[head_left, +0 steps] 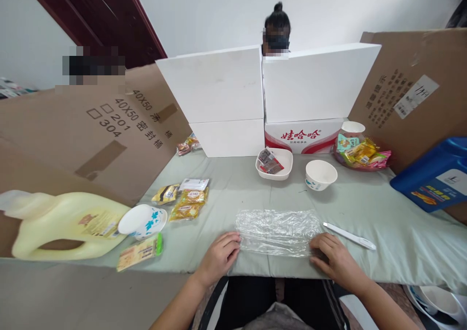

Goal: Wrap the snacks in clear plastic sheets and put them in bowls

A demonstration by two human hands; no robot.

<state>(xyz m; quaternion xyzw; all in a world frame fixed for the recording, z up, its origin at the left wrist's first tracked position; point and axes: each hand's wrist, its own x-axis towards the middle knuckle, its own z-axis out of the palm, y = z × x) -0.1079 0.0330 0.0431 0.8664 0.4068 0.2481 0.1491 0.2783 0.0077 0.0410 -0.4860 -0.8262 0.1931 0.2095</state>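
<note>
Fingers [229, 242] of the left hand [219, 258] curl loosely, tips touching the left edge of a clear plastic bag [278, 231]; not pinching, just resting on it. Fingers [321, 245] of the right hand [333, 258] are bent and pressed down on the bag's right edge, knuckles up. The bag lies flat and crinkled on the desk [383, 223], stretched between both hands, close to the near edge. Both forearms come in from the bottom of the view, angled inward, palms down, wrists just past the desk edge.

A white utility knife [348, 236] lies just right of the right hand, apart from it, angled away. Behind the bag: a white square dish [282, 170] with a dark packet inside, and a white paper bowl [320, 174] beside it. Further right a red tray [359, 167] holds mixed snack packs, with a paper cup [352, 128] behind it. Left of the bag, several yellow snack packs [184, 201] lie in a cluster. A blue-patterned paper bowl [142, 220] sits tilted against a large yellow jug [62, 223] lying on its side; a green-edged packet [139, 252] lies in front of them.

White foam boxes [219, 92] and a red-printed carton [302, 136] stand at the back; another person's head shows behind them. Cardboard sheets [91, 126] wall both sides. A blue stool [434, 174] rests at right.
</note>
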